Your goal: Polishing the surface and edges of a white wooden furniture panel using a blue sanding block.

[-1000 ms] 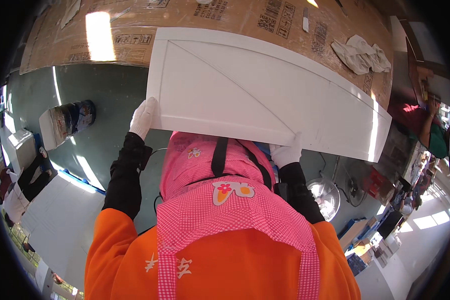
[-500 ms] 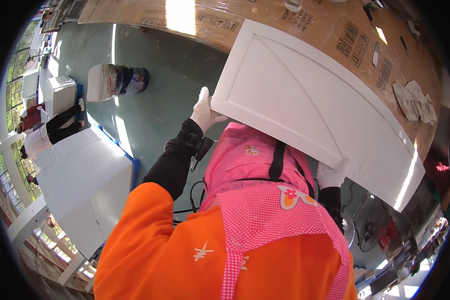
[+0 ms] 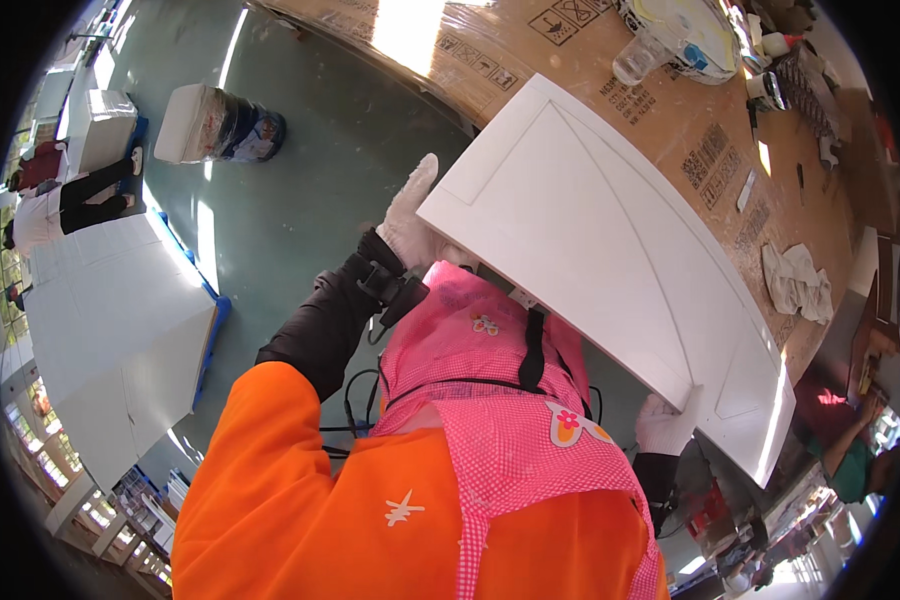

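Observation:
A long white panel [image 3: 580, 230] with grooved lines and one diagonal line lies partly over the cardboard-covered table, its near edge sticking out toward my body. My left hand [image 3: 410, 220], in a white glove, holds the panel's left corner; its thumb points up beside the edge and the fingers go partly out of sight beneath. Farther right, my gloved right hand [image 3: 664, 426] grips the near edge, with its fingertips partly hidden by the panel.
On the table [image 3: 530, 60] are a clear cup [image 3: 642, 60], a round tub [image 3: 685, 30], a blade-like tool [image 3: 746, 190] and crumpled white gloves [image 3: 798, 283]. A bucket [image 3: 240, 130] stands on the floor; white stacks [image 3: 120, 320] and people are at left. Another person [image 3: 855, 460] is at right.
The panel's right end has swung nearer to my body, and both hands have kept their hold. My view has shifted, bringing the tub and the person at right into sight.

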Motion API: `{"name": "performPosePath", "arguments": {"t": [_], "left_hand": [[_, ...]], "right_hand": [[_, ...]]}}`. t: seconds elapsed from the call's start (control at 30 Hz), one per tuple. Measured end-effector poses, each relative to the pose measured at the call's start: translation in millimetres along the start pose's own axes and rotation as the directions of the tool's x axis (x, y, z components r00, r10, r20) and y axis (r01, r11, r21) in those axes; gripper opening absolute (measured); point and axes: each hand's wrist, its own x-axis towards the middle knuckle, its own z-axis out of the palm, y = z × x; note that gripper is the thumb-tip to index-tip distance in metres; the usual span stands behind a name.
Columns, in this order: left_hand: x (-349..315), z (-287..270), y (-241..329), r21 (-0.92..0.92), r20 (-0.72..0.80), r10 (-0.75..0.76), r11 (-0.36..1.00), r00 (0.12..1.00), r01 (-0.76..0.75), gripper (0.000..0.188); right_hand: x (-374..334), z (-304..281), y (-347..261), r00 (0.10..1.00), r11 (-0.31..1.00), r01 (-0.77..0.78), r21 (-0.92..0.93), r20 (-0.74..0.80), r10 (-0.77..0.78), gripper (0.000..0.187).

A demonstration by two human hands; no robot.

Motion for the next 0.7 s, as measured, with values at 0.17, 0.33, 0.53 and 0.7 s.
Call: {"name": "performPosePath", "arguments": {"t": [0.17,0.33,0.53,0.7], "left_hand": [[34,-5,19,-0.04,-0.143,0.049,0.998,0.988,-0.056,0.066],[37,34,17,0.251,-0.142,0.136,0.963,0.98,-0.097,0.071],[8,54,-17,-0.19,0.478,0.095,0.982,0.873,-0.003,0.092],[17,64,-73,0.496,0.237,-0.127,0.868,0.963,-0.008,0.07]], "right_hand": [[-21,15,-21,0.999,0.998,-0.007,-0.061,0.052,0.01,0.041],[-30,25,-33,0.997,0.99,0.07,-0.123,0.028,-0.067,0.037],[-54,54,-50,0.99,0.981,0.14,-0.133,-0.003,-0.142,0.034],[-48,55,-51,0.999,0.991,0.032,-0.127,0.038,-0.027,0.031]]}}
